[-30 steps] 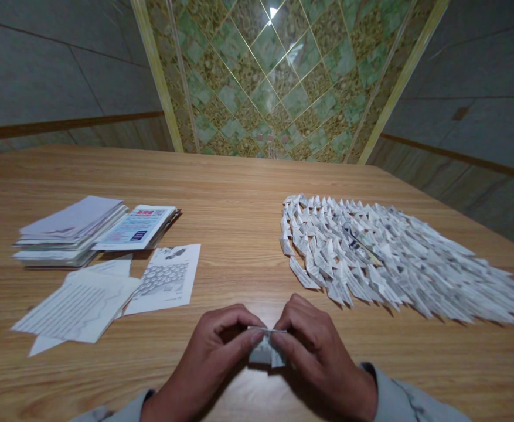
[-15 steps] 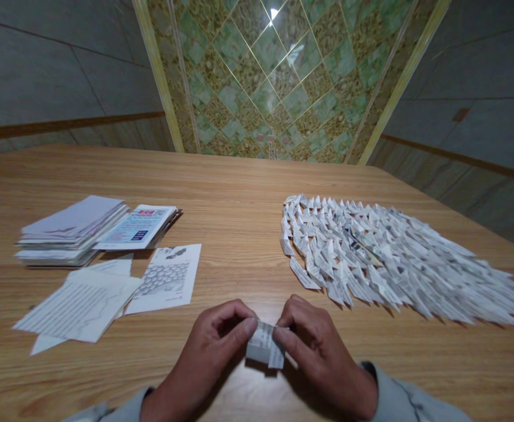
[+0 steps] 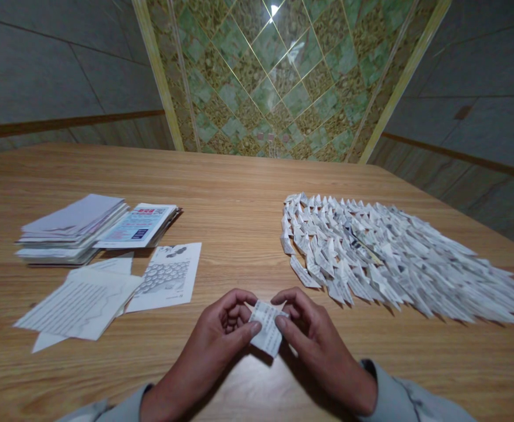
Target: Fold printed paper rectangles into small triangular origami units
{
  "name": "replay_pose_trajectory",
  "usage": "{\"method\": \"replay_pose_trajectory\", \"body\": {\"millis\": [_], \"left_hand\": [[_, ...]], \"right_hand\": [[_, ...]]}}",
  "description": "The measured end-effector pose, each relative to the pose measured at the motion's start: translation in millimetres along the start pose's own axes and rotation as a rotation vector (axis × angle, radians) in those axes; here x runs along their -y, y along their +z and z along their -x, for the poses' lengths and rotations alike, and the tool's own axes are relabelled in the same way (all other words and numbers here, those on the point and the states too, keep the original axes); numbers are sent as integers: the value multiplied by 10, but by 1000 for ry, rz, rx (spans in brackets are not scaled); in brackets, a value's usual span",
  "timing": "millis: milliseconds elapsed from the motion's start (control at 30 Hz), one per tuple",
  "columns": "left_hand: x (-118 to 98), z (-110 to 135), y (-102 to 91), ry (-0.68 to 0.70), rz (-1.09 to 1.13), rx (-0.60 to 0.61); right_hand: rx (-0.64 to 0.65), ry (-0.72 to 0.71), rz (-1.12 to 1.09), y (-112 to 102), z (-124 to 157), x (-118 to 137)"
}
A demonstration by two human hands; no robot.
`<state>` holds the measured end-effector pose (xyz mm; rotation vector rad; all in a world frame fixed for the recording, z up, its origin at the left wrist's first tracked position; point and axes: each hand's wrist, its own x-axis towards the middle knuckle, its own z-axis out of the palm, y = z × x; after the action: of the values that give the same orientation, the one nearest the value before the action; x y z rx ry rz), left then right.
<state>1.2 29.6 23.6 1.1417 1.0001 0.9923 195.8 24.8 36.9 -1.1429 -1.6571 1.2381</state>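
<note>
A small folded piece of printed paper (image 3: 267,333) is held up just above the table, near the front middle. My left hand (image 3: 221,334) pinches its left edge between thumb and fingers. On the opposite edge my right hand (image 3: 312,335) grips it the same way, its thumb lying on the printed face. The paper looks roughly like a tilted square, and its underside is hidden. To the right lie rows of folded paper boats (image 3: 353,252), packed close together and made of similar printed paper.
Loose printed sheets (image 3: 78,305) overlap on the left, beside a sheet with a grey picture (image 3: 169,278). Behind them are a thick stack of papers (image 3: 72,225) and a pile topped by a blue-and-red printed page (image 3: 138,225). The wooden table (image 3: 234,193) reaches toward a tiled wall.
The folded paper has gone from a boxy, strip-like shape to a flatter tilted square. Both hands have risen slightly and their fingers have opened a little around it.
</note>
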Motion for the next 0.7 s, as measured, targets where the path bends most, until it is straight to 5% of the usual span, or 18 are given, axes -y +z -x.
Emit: {"method": "replay_pose_trajectory", "body": {"millis": [167,367,500,700], "left_hand": [[-6,-5,-48,84,-306,14],[-53,-22,-130,435,-879,142],[-46,-43,-154,499,-1039,304],[22,-71,-151,580,-1202,277]], "right_hand": [[20,-62,329,3,-8,-15],[65,-115,598,6,10,-114],[78,-98,724,-4,24,-115],[67,-138,831,-27,13,-57]]}}
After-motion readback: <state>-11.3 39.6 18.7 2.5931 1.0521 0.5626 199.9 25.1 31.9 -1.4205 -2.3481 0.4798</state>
